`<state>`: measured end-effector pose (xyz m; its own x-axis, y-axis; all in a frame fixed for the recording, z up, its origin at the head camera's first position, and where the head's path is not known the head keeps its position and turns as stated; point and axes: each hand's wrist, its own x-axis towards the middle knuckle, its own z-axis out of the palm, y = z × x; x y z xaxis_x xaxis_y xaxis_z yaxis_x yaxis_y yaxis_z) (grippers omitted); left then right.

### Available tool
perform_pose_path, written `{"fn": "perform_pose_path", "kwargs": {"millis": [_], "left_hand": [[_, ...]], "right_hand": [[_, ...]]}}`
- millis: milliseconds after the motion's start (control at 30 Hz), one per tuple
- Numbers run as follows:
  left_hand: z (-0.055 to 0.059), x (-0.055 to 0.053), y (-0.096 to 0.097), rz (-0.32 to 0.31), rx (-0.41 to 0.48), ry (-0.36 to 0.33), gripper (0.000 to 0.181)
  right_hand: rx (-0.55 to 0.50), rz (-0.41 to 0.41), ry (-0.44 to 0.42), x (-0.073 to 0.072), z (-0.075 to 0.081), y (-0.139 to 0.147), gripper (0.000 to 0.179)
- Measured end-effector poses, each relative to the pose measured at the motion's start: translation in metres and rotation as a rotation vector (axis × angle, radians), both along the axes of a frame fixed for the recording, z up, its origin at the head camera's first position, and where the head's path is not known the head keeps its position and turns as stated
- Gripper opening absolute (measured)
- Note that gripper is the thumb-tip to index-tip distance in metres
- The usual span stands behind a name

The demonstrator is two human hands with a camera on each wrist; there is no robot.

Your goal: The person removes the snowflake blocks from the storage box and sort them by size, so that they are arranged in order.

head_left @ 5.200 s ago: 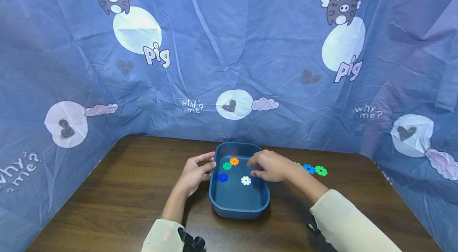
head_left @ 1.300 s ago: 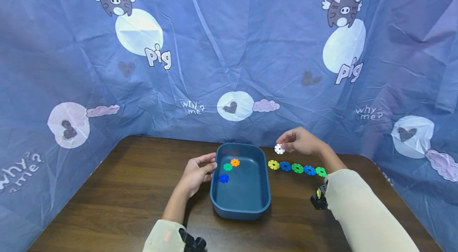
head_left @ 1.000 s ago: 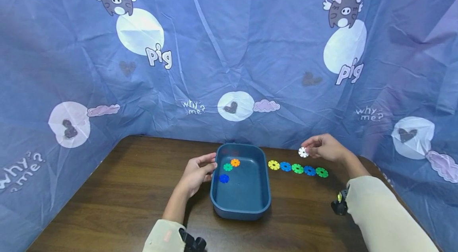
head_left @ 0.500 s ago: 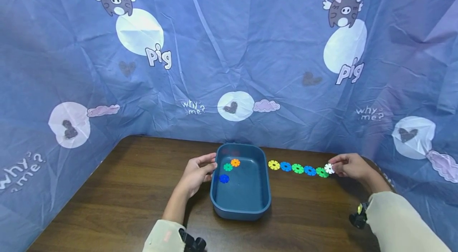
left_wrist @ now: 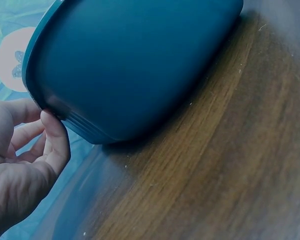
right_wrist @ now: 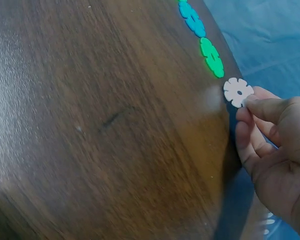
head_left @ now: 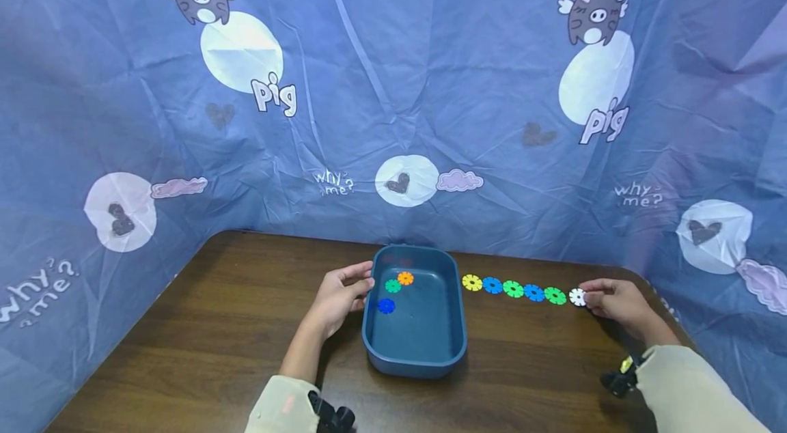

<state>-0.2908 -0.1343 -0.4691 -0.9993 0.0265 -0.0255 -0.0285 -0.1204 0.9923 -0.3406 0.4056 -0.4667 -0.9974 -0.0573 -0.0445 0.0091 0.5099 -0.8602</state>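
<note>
Snowflake discs (head_left: pixel 513 285): three in one blue bin (head_left: pixel 415 366), five lined up on the surface (head_left: pixel 246 324). Pinching the bin's edge with left hand (head_left: pixel 335 296), one white disc (right_wrist: pixel 234 90) with right hand (head_left: pixel 619 304).

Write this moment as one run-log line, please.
left grip: holds blue bin; inside: orange disc, green disc, blue disc; right grip: pinches white snowflake disc, right end of row

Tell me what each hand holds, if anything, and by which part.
The right hand pinches the white notched disc by its edge; the left hand holds the blue bin at its left side, near the rim.
</note>
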Motion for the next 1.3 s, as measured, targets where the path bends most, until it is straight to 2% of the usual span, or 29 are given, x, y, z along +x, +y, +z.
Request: {"fn": "perform_pose_path", "kwargs": {"millis": [167, 533, 1067, 1300], "left_hand": [[0.001, 0.0003, 0.0002, 0.0, -0.003, -0.003, 0.041], [0.0021, 0.001, 0.0002, 0.002, -0.013, -0.001, 0.042], [-0.0002, -0.0011, 0.0, 0.002, -0.005, -0.002, 0.041], [-0.0004, 0.0, 0.0004, 0.003, 0.008, -0.006, 0.042]], "right_hand": [[0.011, -0.029, 0.021, 0.0007, -0.0047, -0.0006, 0.035], [0.043, -0.058, -0.005, 0.0006, -0.0031, -0.004, 0.033], [-0.022, -0.026, 0.053, 0.005, -0.0045, -0.0027, 0.034], [0.05, -0.036, 0.022, -0.0012, 0.0025, -0.0051, 0.035]]}}
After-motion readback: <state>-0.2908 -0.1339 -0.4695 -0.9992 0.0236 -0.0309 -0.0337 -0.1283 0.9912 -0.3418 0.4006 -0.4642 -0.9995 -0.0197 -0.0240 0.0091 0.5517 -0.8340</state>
